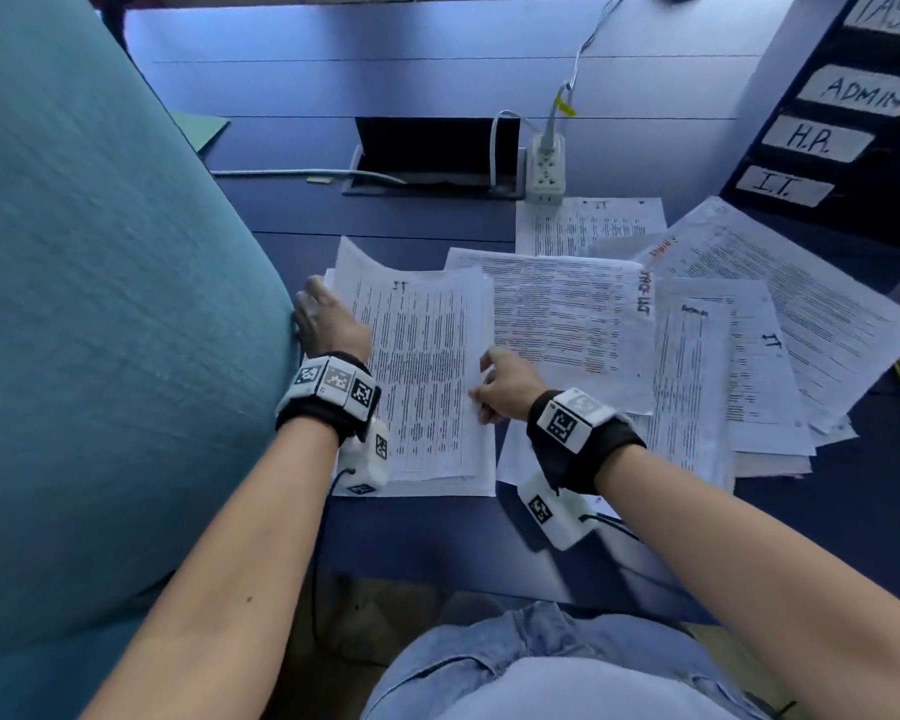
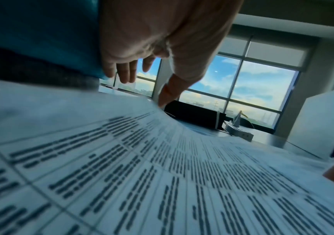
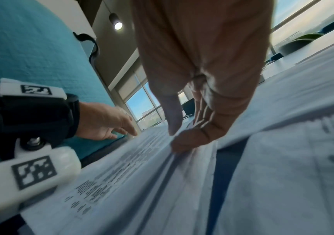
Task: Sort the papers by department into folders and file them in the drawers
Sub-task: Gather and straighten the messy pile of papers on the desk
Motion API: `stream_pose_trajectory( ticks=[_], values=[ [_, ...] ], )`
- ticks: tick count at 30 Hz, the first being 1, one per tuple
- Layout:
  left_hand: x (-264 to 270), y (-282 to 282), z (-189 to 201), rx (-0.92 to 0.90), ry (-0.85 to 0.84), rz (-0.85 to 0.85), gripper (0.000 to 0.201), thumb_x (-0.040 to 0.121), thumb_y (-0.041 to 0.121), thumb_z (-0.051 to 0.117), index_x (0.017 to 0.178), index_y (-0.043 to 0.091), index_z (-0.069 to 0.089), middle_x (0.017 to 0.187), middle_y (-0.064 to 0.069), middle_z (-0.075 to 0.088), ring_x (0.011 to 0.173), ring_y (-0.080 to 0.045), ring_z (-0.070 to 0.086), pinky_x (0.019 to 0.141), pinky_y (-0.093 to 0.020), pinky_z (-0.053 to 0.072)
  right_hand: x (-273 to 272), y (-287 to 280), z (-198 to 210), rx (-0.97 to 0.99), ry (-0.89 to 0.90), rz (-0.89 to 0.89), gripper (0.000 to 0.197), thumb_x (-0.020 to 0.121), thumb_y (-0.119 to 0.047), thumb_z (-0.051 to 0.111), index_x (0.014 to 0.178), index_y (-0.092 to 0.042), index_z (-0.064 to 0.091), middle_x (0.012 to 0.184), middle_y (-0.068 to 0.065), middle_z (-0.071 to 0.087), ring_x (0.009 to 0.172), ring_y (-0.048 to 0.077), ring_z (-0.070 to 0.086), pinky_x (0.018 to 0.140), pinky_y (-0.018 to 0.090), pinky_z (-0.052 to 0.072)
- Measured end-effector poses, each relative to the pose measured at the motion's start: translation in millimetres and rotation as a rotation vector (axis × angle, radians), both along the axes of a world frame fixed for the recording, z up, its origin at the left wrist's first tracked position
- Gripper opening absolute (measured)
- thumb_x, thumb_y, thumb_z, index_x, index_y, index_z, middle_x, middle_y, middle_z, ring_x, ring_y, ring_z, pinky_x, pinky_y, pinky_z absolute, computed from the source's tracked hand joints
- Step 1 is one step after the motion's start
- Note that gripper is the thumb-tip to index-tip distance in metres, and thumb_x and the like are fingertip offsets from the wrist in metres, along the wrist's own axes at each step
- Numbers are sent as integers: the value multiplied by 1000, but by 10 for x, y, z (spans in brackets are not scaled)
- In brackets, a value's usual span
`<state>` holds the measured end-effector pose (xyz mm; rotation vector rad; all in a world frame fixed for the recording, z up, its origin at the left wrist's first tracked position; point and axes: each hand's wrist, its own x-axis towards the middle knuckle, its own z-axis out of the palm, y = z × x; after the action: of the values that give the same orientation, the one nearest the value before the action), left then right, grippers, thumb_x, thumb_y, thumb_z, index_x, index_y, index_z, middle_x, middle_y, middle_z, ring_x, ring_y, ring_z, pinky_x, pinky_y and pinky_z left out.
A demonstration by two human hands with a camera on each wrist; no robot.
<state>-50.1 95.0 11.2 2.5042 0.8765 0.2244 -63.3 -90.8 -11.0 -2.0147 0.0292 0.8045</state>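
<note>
Two hands are placed on one stack of thin white printed sheets, the IT stack (image 1: 427,387), which lies flat on the smooth dark blue desk (image 1: 411,85), at 9 o'clock of the loose spread papers (image 1: 749,345). The left hand (image 1: 331,324) is laid at the far left corner of the stack with its fingers straight and slightly spread; the thumb tip touches the curled paper edge, as is seen only in the left wrist view. The right hand (image 1: 505,387) is set at the right edge of the stack, and the sheet edge is pinched between thumb and fingers (image 3: 190,141), which only the right wrist view shows. A woven teal chair back (image 1: 100,304) stands at 9 o'clock. At 12 o'clock a white plastic power strip (image 1: 545,171) is seen, and at 2 o'clock the handwritten labels ADMIN, H.R. and I.T. on a dark drawer unit (image 1: 822,148).
</note>
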Motion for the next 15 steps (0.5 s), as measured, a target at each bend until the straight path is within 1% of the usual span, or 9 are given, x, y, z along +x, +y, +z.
stream_pose_trajectory(
  ticks=[1,2,3,5,7,9,11,13,15],
  values=[
    [-9,-10,-41,12,49,-5,63,79,-1,56,135,3,27,134,-21,34,126,-36,32,106,-39,27,-7,-15,-17,7,2,-10,24,89,-3,57,106,-5,40,69,11,56,45,13,58,46,24,50],
    [-15,-39,-63,24,97,-21,68,79,1,56,138,3,23,138,-20,28,130,-35,27,109,-40,22,-3,-52,-29,-2,-14,-28,28,88,-6,60,111,-3,43,78,11,57,57,16,60,54,26,52],
    [-12,-88,-78,29,138,-51,71,79,4,58,140,5,20,141,-19,23,133,-34,23,112,-41,17,16,-114,-37,-39,-57,-55,33,87,-10,63,114,-2,46,90,12,58,73,20,60,65,30,52],
    [10,-241,-112,-6,197,-162,74,81,17,63,141,10,20,145,-19,17,137,-33,17,113,-47,13,94,-314,-52,-173,-170,-171,37,85,-19,65,116,-4,50,114,14,54,104,26,53,88,37,46],
    [41,-409,-160,-75,253,-290,79,80,33,67,143,18,20,147,-19,14,138,-35,15,111,-52,17,195,-543,-42,-333,-214,-350,39,84,-23,62,118,-9,48,128,14,43,123,31,37,99,42,36],
    [58,-564,-236,-127,334,-398,83,79,43,67,144,25,19,150,-17,11,139,-36,11,110,-56,18,271,-749,-29,-440,-197,-530,46,82,-22,61,121,-9,42,135,15,32,128,32,26,103,45,27],
    [61,-692,-335,-182,402,-460,84,77,45,67,145,27,21,153,-15,7,141,-36,6,110,-59,16,311,-928,-16,-468,-184,-688,53,79,-19,63,123,-5,36,137,18,27,129,33,24,105,44,23],
    [64,-771,-428,-202,424,-462,82,78,43,68,144,28,23,154,-14,3,142,-36,2,111,-59,12,336,-1048,-5,-433,-166,-772,61,80,-17,65,127,0,30,139,21,28,129,36,28,105,40,25],
    [66,-809,-489,-143,415,-452,80,78,42,68,144,28,25,152,-14,8,140,-36,7,111,-57,15,392,-1119,-43,-276,-150,-803,59,83,-12,62,129,4,29,135,21,38,124,35,39,98,35,33]
  ],
)
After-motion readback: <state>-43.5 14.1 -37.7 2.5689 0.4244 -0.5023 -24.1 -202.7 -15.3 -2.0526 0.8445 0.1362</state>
